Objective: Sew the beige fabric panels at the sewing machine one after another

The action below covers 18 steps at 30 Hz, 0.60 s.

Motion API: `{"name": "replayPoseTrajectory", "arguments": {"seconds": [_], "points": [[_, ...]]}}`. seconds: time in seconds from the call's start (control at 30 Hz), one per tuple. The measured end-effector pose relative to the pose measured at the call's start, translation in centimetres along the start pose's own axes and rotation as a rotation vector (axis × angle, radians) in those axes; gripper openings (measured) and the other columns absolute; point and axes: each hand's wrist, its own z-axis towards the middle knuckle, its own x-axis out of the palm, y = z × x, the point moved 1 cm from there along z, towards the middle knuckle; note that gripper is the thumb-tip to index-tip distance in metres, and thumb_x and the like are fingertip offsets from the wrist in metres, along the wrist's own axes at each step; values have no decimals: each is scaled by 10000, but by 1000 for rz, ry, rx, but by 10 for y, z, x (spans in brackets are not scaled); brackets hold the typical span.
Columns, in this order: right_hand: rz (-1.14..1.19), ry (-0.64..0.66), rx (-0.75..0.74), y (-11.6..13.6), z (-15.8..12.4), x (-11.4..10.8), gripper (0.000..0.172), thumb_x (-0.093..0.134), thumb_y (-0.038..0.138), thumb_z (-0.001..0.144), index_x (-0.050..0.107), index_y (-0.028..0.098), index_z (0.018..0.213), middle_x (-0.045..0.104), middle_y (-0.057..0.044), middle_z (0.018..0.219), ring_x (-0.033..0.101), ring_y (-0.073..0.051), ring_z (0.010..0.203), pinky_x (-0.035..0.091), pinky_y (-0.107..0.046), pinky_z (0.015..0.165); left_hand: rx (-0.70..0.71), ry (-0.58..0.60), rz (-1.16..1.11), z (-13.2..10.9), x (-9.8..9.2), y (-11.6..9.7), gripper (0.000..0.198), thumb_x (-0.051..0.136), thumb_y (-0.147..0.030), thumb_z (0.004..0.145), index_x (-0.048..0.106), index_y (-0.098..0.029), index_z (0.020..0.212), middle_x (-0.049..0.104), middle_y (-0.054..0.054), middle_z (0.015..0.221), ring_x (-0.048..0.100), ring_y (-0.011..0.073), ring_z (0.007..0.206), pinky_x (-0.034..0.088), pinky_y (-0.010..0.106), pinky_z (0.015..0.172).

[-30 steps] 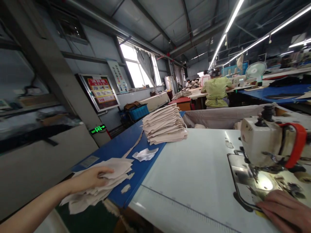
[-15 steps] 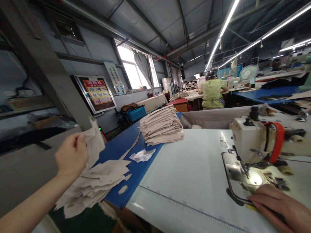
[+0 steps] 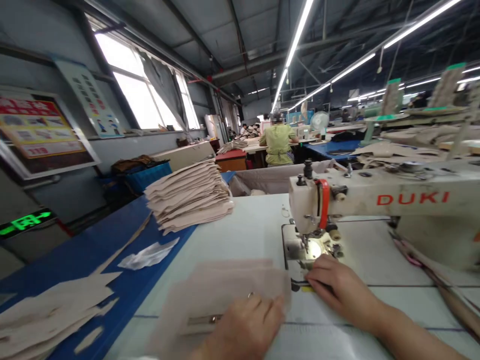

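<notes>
Clutching blurred cloth (image 3: 225, 282) near the left edge of the bench (image 3: 240, 230), left hand (image 3: 247, 325) could, dragging, crease it; right hand's (image 3: 343, 290) grip unclear.

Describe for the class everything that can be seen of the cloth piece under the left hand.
The cloth piece is pale pinkish beige and looks like thin fabric, but blur smears its outline and weave. Set in or on it is a narrow strip with a small metallic piece at one end, probably a zip. It is spread roughly level over the pale tabletop, left of the sewing machine. The left hand covers its near right part; the grip itself is hidden.
</notes>
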Motion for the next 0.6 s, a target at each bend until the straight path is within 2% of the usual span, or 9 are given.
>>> {"name": "replayPoseTrajectory", "arguments": {"seconds": [0.1, 0.2, 0.3, 0.37, 0.5, 0.6], "points": [[-8, -6, 13, 0, 4, -2, 286, 432, 191, 991, 671, 181, 835, 617, -59, 793, 560, -192, 800, 439, -301, 722, -3, -91, -138, 8, -4, 4, 395, 311, -353, 1043, 638, -196, 1202, 764, 73, 910, 722, 208, 754, 594, 298, 655], [-22, -21, -4, 0, 7, -3, 273, 441, 174, 981, 668, 176, 830, 614, -58, 786, 544, -189, 788, 422, -301, 721, -101, -111, -157, 4, -4, 22, 387, 335, -356, 1034, 616, -257, 1281, 751, 57, 1107, 721, 197, 951, 590, 292, 829], [-46, -35, -30, 2, 8, -3, 279, 440, 172, 981, 659, 174, 809, 603, -57, 771, 525, -187, 779, 411, -301, 715, -103, -8, -91, -3, 15, 34, 468, 451, -416, 988, 518, -258, 1423, 625, 69, 1364, 630, 250, 1195, 536, 370, 985], [-36, -31, -54, 5, 9, -4, 257, 443, 175, 977, 667, 173, 853, 604, -59, 784, 522, -191, 793, 415, -305, 725, -88, 77, -90, -1, 32, 37, 559, 470, -462, 966, 441, -257, 1486, 519, 83, 1468, 552, 291, 1292, 502, 441, 1026], [-2, 20, -102, 9, 9, -4, 212, 471, 196, 965, 680, 179, 937, 614, -59, 823, 528, -196, 813, 424, -316, 756, -226, 217, -123, 19, 51, 39, 559, 406, -459, 990, 411, -239, 1504, 422, 110, 1533, 442, 319, 1384, 401, 553, 1094], [-9, 40, -102, 9, 9, -4, 193, 494, 199, 949, 682, 184, 910, 607, -53, 815, 525, -193, 797, 425, -311, 748, -282, 217, -145, 38, 52, 43, 534, 400, -457, 995, 449, -241, 1482, 420, 128, 1535, 405, 326, 1407, 348, 582, 1114]]}}
